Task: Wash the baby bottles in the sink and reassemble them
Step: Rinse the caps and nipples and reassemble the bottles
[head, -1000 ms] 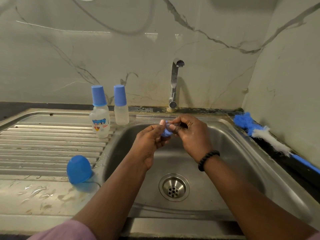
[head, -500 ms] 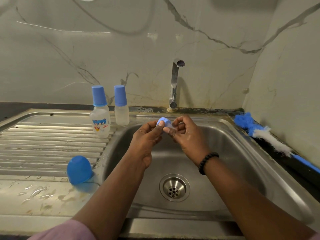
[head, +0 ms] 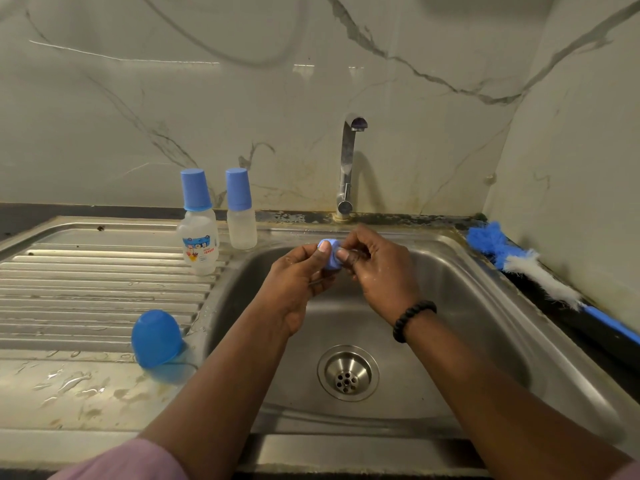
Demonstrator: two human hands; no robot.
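Nearest, a loose blue cap lies mouth-down on the wet drainboard, left of the sink basin. Over the basin, the left hand and right hand both pinch a small blue collar ring between thumbs and fingertips; seating any teat squarely would want even pressure. Farther back stand two capped baby bottles, the tap dry.
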